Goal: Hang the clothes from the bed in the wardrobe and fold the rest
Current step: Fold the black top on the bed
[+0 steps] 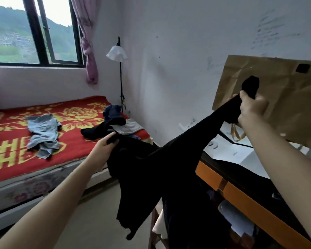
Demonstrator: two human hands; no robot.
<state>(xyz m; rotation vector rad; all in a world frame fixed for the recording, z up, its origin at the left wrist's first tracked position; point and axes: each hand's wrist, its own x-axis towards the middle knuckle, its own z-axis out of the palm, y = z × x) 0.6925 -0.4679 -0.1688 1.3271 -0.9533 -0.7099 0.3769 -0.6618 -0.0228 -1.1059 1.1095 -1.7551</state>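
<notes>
Early in the task, by my read. One item is in hand and nothing is visibly hung or folded; the wardrobe is not in view.

Still on the red bed blanket with yellow flower print (75, 142):
- crumpled light-blue denim garment (43, 135), mid-bed
- heap of dark blue and black clothes (111, 115) at the far corner, lying over a pale grey piece (128, 127)

So at least three or four items are left.

The black soft-fabric garment (160, 169) is off the bed, in the air between the bed and the orange-fronted desk (250, 200).
- Left hand (109, 141): fingers curled, pinching one edge, held low.
- Right hand (250, 108): fisted around a bunched end, held high in front of a brown paper bag (276, 90). A stub of cloth pokes up out of the fist.

The taut section's long axis runs diagonally from upper right down to lower left. The rest drops straight down in two loose tails toward the floor. I can't tell whether it's trousers or a top, so hang versus fold is open.
</notes>
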